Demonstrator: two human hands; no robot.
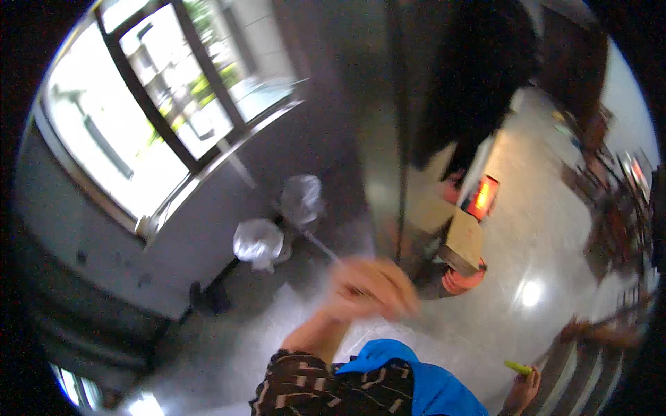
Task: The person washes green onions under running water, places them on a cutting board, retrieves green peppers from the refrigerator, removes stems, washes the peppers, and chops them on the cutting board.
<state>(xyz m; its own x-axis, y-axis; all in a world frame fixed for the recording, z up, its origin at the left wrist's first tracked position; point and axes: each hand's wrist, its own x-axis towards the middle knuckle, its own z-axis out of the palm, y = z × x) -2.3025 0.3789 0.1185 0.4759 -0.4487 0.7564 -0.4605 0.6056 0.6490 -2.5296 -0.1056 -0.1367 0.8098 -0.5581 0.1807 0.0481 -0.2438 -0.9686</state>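
Note:
My left hand [369, 291] is raised before my body, badly blurred, with its fingers bent. A thin pale strip [322, 245] runs up from it towards the wall; I cannot tell whether the hand holds it. Beyond the hand are two shiny, clear plastic-wrapped things [258, 242], near the foot of a dark grey wall [322, 135]. Low on the right, my right hand [523, 390] grips a small yellow-green object [518, 367], whose kind is unclear. A patterned dark sleeve [296, 385] covers my left arm, beside a blue garment [442, 387].
A large window [171, 88] opens the wall at upper left. Cardboard boxes [464, 239], an orange coil [463, 281] and a red-orange box [484, 197] sit on the glossy floor [525, 234] to the right. Blurred brown clutter [614, 229] lines the far right, above striped steps or slats [577, 379].

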